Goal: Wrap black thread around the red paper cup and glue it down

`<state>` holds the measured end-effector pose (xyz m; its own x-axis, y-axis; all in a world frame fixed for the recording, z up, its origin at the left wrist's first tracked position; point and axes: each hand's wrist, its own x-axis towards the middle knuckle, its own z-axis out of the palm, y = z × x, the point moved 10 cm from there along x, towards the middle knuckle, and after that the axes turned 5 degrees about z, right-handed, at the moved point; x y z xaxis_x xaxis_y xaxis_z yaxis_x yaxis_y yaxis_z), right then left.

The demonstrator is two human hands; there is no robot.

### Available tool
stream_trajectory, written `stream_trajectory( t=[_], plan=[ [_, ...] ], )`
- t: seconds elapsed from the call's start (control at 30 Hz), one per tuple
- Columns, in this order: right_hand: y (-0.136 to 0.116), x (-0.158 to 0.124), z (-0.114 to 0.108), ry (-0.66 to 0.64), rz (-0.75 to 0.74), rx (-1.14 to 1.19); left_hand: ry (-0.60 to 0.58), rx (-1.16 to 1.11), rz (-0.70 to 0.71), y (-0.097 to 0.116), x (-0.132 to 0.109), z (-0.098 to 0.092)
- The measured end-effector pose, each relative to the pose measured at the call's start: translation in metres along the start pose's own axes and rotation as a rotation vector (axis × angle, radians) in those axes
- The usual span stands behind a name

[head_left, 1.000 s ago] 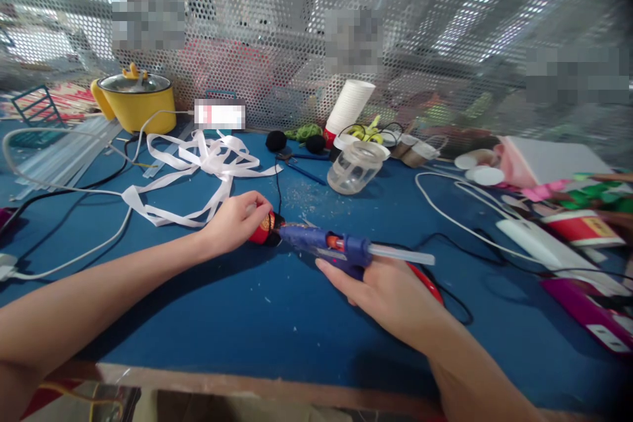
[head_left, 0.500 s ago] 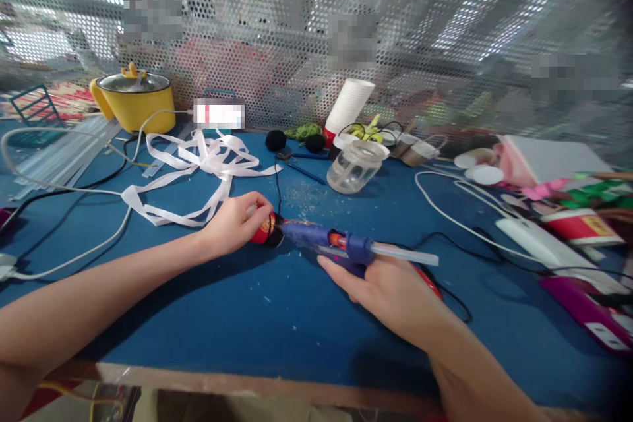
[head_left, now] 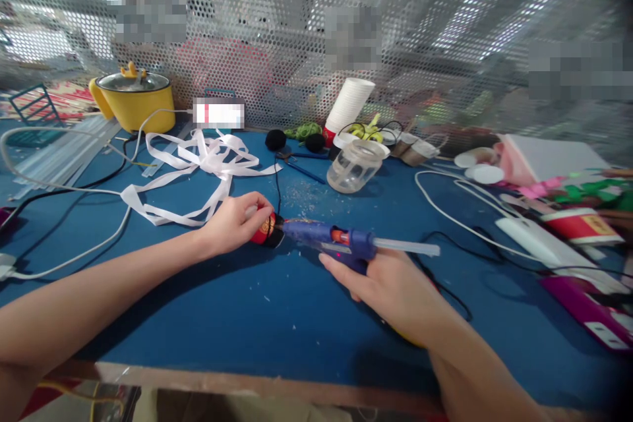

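Observation:
My left hand (head_left: 246,221) is closed around a red paper cup (head_left: 268,227) lying on its side, its dark end toward the right. Black yarn (head_left: 279,188) runs from the cup back to a black ball of yarn (head_left: 275,140). My right hand (head_left: 383,280) grips a blue hot glue gun (head_left: 321,237) with a clear glue stick (head_left: 408,246) sticking out of its rear. The gun's nozzle points left and meets the cup's dark end; whether it touches is too small to tell.
Loose white ribbon (head_left: 198,165) lies behind my left hand. A clear plastic jar (head_left: 357,168), stacked paper cups (head_left: 349,105) and blue-handled pliers (head_left: 304,165) sit farther back. A yellow pot (head_left: 136,102) and glue sticks (head_left: 64,151) are at left; cables and a purple power strip (head_left: 586,310) at right.
The glue gun has shifted very slightly, its rear end a little to the right and up. My left hand and the cup look nearly unmoved.

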<state>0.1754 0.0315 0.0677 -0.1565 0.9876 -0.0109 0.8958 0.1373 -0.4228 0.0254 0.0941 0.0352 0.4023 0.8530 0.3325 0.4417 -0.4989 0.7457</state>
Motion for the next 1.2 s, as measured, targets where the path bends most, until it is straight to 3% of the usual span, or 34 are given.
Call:
stream_trajectory(
  t=[0.3, 0.6, 0.83, 1.2],
  plan=[
    [0.0037, 0.0038, 0.0009, 0.026, 0.034, 0.089, -0.001, 0.004, 0.020, 0.0016, -0.0004, -0.0006],
    [0.0077, 0.0015, 0.0074, -0.081, 0.113, 0.168, -0.002, 0.011, 0.006, 0.0008, -0.0007, -0.0006],
    [0.0095, 0.0028, 0.0059, -0.061, 0.133, 0.211, -0.004, 0.008, 0.057, 0.0047, -0.0015, 0.0004],
    [0.0010, 0.0031, 0.0002, -0.017, 0.038, 0.173, -0.007, 0.018, 0.042, 0.0025, -0.0016, 0.0007]
  ],
)
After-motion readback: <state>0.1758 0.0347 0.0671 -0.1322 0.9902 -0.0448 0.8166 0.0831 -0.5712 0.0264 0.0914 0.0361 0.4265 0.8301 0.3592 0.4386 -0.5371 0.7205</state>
